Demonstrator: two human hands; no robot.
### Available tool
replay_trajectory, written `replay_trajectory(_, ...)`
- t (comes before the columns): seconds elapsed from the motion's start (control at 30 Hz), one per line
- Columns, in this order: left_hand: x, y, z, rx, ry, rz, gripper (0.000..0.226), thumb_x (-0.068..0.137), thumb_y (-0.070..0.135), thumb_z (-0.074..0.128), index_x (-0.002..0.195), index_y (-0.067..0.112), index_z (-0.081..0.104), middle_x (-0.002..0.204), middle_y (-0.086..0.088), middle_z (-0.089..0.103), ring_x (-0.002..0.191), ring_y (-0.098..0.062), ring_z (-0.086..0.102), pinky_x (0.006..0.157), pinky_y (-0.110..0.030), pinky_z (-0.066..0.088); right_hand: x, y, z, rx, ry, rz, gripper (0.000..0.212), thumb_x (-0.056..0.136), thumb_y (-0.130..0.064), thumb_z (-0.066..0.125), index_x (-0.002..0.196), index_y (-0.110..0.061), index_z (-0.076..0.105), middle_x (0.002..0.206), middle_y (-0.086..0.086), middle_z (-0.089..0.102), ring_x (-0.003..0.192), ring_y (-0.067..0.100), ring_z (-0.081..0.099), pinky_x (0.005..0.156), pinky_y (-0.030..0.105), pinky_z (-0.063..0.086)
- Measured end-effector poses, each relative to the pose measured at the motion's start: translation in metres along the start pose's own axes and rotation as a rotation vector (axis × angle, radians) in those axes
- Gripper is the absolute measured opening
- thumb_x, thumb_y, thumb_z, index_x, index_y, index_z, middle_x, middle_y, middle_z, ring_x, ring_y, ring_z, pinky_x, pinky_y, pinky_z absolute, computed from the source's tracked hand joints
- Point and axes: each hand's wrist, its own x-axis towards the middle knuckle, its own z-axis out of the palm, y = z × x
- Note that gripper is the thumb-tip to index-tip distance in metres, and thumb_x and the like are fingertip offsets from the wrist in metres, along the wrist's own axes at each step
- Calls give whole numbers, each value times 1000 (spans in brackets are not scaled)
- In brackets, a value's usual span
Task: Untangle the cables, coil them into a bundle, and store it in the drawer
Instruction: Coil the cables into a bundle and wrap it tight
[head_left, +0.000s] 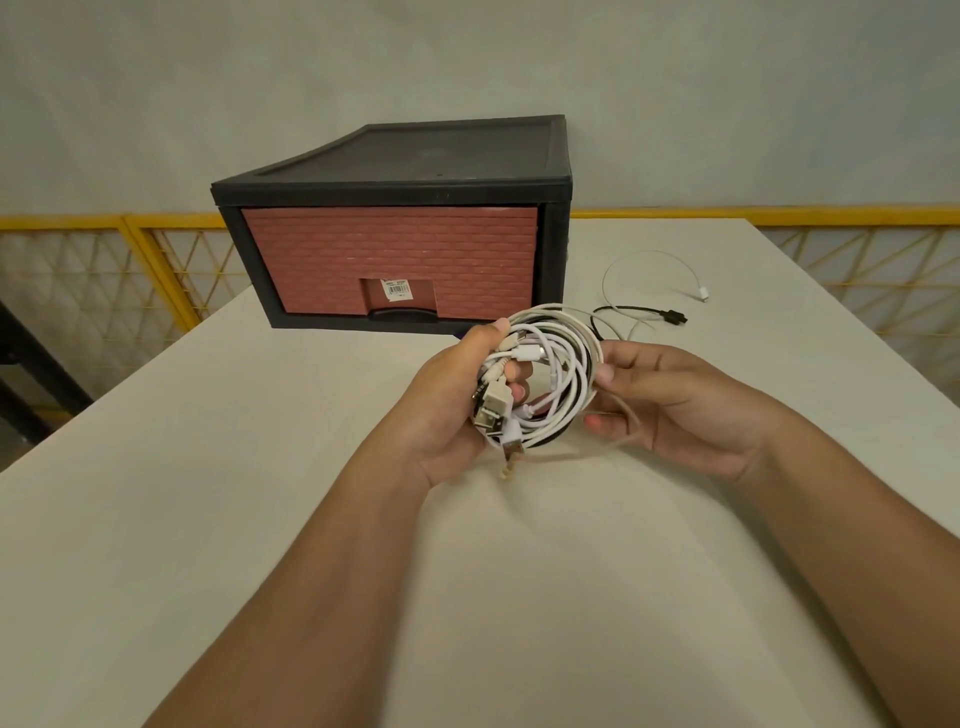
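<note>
A coil of white and black cables (553, 376) with several USB plugs hangs above the table between my hands. My left hand (452, 405) grips the coil's left side, thumb over the top, plugs sticking out below. My right hand (670, 400) pinches the coil's right edge with thumb and fingers. Loose ends trail behind on the table: a white cable end (702, 296) and a black cable end (672, 317). The drawer unit (395, 228), a black frame with a brick-red drawer front, stands closed behind the coil.
The white table (260, 519) runs to edges at left and right. A yellow mesh railing (156, 265) stands behind it on both sides. The drawer's black handle (402, 314) sits at the bottom of its front.
</note>
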Motion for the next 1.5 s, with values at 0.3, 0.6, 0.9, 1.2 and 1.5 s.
replay_trajectory(0.3,-2,1,2,22,13,9,34,103,28,42,72,17,51,58,4,41,48,-8,41,54,-24,43,5,1,3,-47,36,-25,22,77,-7,60,98,-8,57,84,5,65,64,8,60,53,18,49)
replay_trajectory(0.6,-7,0,8,229,23,45,55,103,26,44,53,21,66,52,6,53,45,-7,49,51,-22,45,3,-3,-2,-445,40,19,24,87,13,54,98,0,70,91,11,67,80,13,55,69,21,44)
replay_trajectory(0.9,-12,2,10,354,83,77,64,103,29,43,44,27,68,49,9,59,44,-3,57,55,-25,45,1,3,10,-573,-82,119,22,88,2,58,83,-18,68,75,-9,61,70,4,50,68,21,40)
replay_trajectory(1.2,-4,5,1,187,145,53,41,100,32,49,63,17,56,53,2,50,51,-14,47,53,-23,49,4,0,2,-251,67,84,37,91,10,38,106,-6,67,100,8,71,89,16,64,78,26,48)
replay_trajectory(1.5,-4,-2,2,210,44,-30,51,98,36,51,50,21,58,53,4,47,46,-9,45,53,-24,45,11,15,8,-65,66,82,29,83,5,55,111,3,65,110,22,65,98,27,62,87,32,54)
